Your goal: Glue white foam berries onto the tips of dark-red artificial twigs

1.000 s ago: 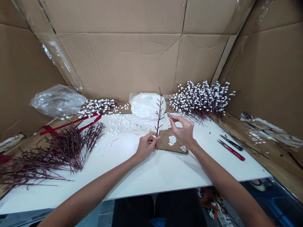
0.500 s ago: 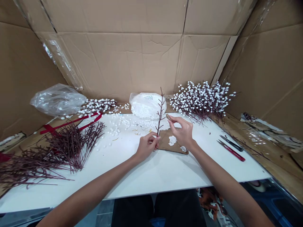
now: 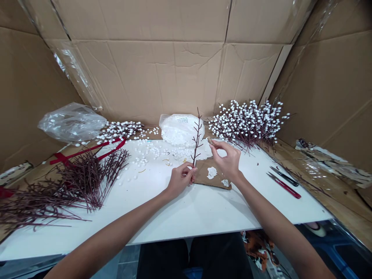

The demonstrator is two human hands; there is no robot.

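My left hand (image 3: pixel 182 179) pinches the lower end of a dark brown branched twig (image 3: pixel 197 141), which stands upright over the table. To its right, my right hand (image 3: pixel 227 158) is closed on a small brown piece (image 3: pixel 209 140), perhaps cardboard, with something white at its tip. That piece is apart from the twig. Beneath my hands lies a brown cardboard sheet (image 3: pixel 203 177) with white glue-like blobs (image 3: pixel 212 173) on it. Behind the twig sits a clear bag of white beads (image 3: pixel 177 131), with loose white beads (image 3: pixel 155 151) scattered to its left.
Bare dark twigs (image 3: pixel 84 178) are heaped at the left by a red ribbon (image 3: pixel 87 149) and a plastic bag (image 3: pixel 72 123). White-tipped branches (image 3: pixel 247 122) lie at the back right. Two thread snips (image 3: pixel 285 185) rest at the right. Cardboard walls (image 3: pixel 174 77) enclose the table.
My right hand has moved slightly right, carrying the small brown piece away from the twig. My left hand and the twig have stayed in place.
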